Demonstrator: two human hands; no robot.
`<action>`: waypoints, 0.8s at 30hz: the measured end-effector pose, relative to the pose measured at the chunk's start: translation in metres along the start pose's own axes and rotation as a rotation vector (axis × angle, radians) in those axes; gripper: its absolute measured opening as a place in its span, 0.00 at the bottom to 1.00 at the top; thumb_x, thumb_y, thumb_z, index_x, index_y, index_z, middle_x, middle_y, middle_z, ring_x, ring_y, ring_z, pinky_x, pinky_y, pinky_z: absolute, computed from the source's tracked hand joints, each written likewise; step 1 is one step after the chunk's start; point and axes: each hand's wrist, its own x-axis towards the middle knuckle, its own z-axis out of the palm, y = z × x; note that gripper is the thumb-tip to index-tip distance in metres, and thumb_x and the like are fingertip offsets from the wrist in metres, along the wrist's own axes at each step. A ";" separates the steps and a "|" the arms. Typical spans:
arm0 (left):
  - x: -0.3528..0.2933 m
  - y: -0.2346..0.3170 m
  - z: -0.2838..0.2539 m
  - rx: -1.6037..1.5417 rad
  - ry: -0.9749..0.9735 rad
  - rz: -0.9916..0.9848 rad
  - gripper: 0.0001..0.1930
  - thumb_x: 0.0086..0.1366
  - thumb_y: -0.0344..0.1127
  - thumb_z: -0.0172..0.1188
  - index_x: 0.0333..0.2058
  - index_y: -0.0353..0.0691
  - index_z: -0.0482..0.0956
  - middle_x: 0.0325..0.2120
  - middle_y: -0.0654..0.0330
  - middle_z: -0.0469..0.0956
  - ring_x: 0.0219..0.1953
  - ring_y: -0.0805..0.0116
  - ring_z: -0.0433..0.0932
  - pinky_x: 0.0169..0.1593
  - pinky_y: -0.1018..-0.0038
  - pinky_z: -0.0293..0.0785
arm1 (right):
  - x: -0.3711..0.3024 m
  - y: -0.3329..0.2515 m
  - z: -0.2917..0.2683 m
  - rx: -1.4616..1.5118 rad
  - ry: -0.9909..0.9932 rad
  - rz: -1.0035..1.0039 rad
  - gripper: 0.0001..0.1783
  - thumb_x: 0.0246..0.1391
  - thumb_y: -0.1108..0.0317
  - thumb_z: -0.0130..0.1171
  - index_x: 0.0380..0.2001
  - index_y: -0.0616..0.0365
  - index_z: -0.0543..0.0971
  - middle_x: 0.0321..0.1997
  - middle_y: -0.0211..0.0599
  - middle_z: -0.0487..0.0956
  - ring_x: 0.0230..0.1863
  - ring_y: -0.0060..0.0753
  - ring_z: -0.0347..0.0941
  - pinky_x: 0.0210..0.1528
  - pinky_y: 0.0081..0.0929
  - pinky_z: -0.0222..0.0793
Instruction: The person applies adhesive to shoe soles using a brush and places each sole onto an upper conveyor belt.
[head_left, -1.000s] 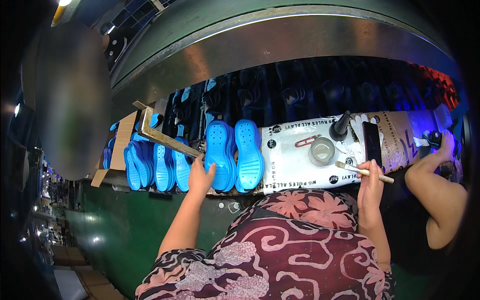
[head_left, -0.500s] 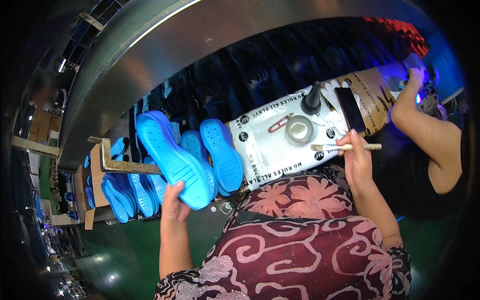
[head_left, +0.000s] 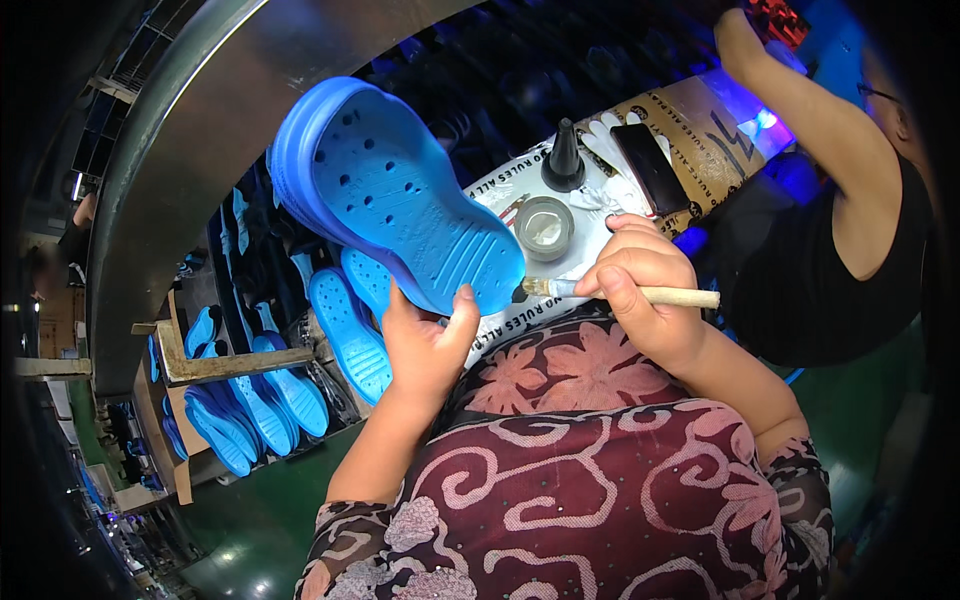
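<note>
My left hand [head_left: 425,345] grips a blue shoe sole [head_left: 400,190] by its lower end, thumb on the top face and fingers beneath. The sole is raised and tilted, showing small holes at the wide end and ridges toward the other. Between the fingers of my right hand [head_left: 650,280] is a paintbrush [head_left: 680,297] with a pale wooden handle. Its bristles are at the sole's lower right edge; whether they touch it I cannot tell. Just beyond the brush, a round glass jar [head_left: 545,228] stands on a white printed sheet [head_left: 515,322], with a black cone-shaped bottle [head_left: 565,160] behind it.
More blue soles [head_left: 350,330] lie on the left, some near a cardboard box [head_left: 180,440]. A metal bracket [head_left: 235,367] juts out there. A phone [head_left: 650,170] and a white glove [head_left: 603,145] lie right of the jar. Another person's arm [head_left: 810,120] reaches in at right.
The sole has come up and rightward in my left hand, closer to me. My right hand has brought the brush leftward to the sole's edge. The view has shifted.
</note>
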 end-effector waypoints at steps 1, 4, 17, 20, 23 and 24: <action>0.000 0.002 0.003 -0.024 0.004 0.062 0.23 0.56 0.26 0.59 0.50 0.27 0.64 0.39 0.51 0.78 0.40 0.68 0.77 0.47 0.73 0.73 | 0.000 0.001 0.002 -0.007 0.014 -0.015 0.12 0.55 0.66 0.54 0.20 0.56 0.79 0.20 0.30 0.77 0.27 0.33 0.71 0.48 0.36 0.62; -0.003 0.006 0.005 0.058 -0.011 0.119 0.23 0.55 0.25 0.60 0.49 0.27 0.65 0.37 0.52 0.78 0.38 0.69 0.77 0.44 0.73 0.73 | 0.000 0.006 0.007 -0.047 0.018 -0.031 0.12 0.55 0.65 0.55 0.19 0.55 0.79 0.20 0.30 0.76 0.26 0.34 0.71 0.48 0.35 0.63; -0.004 -0.012 -0.002 0.201 0.016 0.363 0.21 0.51 0.23 0.61 0.45 0.28 0.69 0.31 0.53 0.79 0.32 0.69 0.79 0.36 0.75 0.74 | 0.003 0.006 0.012 -0.082 0.042 -0.025 0.11 0.52 0.67 0.58 0.17 0.55 0.79 0.19 0.30 0.76 0.24 0.34 0.71 0.47 0.33 0.63; -0.005 -0.009 -0.001 0.190 0.006 0.348 0.20 0.51 0.23 0.61 0.44 0.29 0.69 0.31 0.53 0.79 0.31 0.68 0.79 0.36 0.75 0.74 | 0.003 0.009 0.014 -0.206 0.007 -0.072 0.09 0.49 0.66 0.61 0.18 0.54 0.79 0.17 0.29 0.73 0.23 0.34 0.69 0.47 0.32 0.62; -0.005 -0.013 -0.002 0.179 0.045 0.387 0.20 0.51 0.23 0.61 0.44 0.29 0.69 0.31 0.54 0.79 0.30 0.68 0.79 0.35 0.75 0.74 | 0.004 0.006 0.013 -0.253 0.019 -0.092 0.08 0.49 0.67 0.61 0.18 0.53 0.79 0.18 0.28 0.74 0.24 0.33 0.69 0.47 0.33 0.62; -0.005 -0.012 -0.001 0.166 0.051 0.366 0.20 0.51 0.23 0.61 0.44 0.29 0.69 0.30 0.54 0.79 0.30 0.68 0.79 0.35 0.75 0.74 | 0.004 0.006 0.010 -0.284 0.045 -0.124 0.08 0.48 0.67 0.62 0.18 0.53 0.79 0.18 0.28 0.74 0.24 0.32 0.69 0.47 0.34 0.62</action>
